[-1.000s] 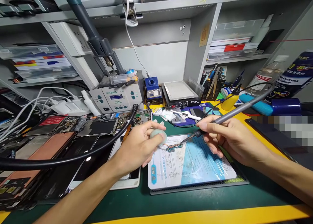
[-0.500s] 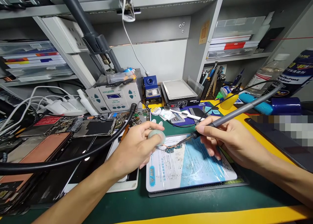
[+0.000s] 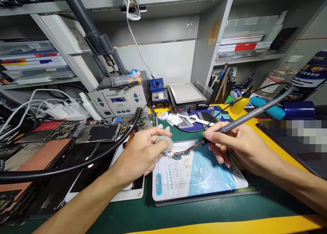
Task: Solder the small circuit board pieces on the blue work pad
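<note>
Pinched between thumb and fingers of my left hand is a pale green, round spool of desoldering braid. A copper-coloured strip runs from it onto a small blue-green circuit board. My right hand grips a soldering iron like a pen, its tip reaching down-left to the board's top edge. The tip is close to the strip; whether they touch I cannot tell. Under the board lies a white and blue printed sheet with a glossy surface.
Left of my hands lie phone parts and a thick black hose. Behind stand a grey rework station, a blue iron holder and a hot plate. A yellow bottle and a dark spray can stand right.
Both hands, the braid spool and the soldering iron hold almost the same positions. Only a very slight shift of the camera view shows.
</note>
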Tool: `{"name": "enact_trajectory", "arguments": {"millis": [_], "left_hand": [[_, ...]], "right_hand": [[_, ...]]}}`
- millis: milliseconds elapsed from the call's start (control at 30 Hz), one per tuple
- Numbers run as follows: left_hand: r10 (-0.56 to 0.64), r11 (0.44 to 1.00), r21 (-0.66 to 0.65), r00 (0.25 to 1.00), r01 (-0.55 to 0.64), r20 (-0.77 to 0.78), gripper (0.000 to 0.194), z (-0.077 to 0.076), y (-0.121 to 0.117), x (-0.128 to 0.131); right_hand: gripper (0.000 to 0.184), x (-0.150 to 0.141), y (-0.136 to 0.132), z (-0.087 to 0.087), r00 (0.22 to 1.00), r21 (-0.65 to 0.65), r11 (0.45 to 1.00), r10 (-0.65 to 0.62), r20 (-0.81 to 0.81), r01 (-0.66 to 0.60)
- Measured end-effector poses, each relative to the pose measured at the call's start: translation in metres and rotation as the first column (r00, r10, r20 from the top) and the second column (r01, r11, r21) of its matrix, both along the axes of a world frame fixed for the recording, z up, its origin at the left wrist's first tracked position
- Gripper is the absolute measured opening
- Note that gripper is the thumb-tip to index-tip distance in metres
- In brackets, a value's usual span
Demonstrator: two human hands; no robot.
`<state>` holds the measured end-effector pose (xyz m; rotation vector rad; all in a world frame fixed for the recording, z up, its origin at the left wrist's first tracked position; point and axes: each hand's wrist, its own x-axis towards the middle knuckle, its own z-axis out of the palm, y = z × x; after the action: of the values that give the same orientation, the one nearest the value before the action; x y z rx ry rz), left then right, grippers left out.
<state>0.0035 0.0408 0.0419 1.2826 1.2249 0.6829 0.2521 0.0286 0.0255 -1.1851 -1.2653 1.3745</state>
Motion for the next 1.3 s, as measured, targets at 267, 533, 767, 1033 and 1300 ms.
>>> {"name": "enact_trajectory", "arguments": {"millis": [267, 533, 767, 1033, 1300], "left_hand": [[0.040, 0.997, -0.070, 0.997, -0.035, 0.067, 0.031, -0.0013, 0.0015, -0.0023], [0.007, 0.998, -0.057, 0.999, -0.005, 0.035, 0.027, 0.0011, 0.0006, -0.0026], [0.009, 0.998, -0.061, 1.000, -0.007, 0.028, 0.027, 0.0018, -0.0002, -0.0018], [0.017, 0.998, -0.065, 1.000, -0.016, 0.010, 0.027, 0.0040, -0.0007, 0.0008], [0.022, 0.998, -0.066, 1.000, -0.022, -0.005, 0.028, 0.0048, 0.0007, 0.0005]], "right_hand": [[0.023, -0.0010, 0.0009, 0.0011, 0.997, -0.031, 0.999, -0.038, -0.065, 0.036], [0.019, 0.0004, 0.0001, -0.0013, 0.998, -0.014, 1.000, -0.023, -0.061, 0.022], [0.016, -0.0014, -0.0002, 0.0010, 0.999, -0.008, 1.000, -0.009, -0.031, 0.008], [0.019, 0.0001, -0.0010, -0.0030, 1.000, 0.003, 1.000, 0.003, -0.009, -0.003], [0.020, -0.0004, -0.0008, -0.0013, 1.000, -0.003, 1.000, 0.004, 0.003, -0.004]]}}
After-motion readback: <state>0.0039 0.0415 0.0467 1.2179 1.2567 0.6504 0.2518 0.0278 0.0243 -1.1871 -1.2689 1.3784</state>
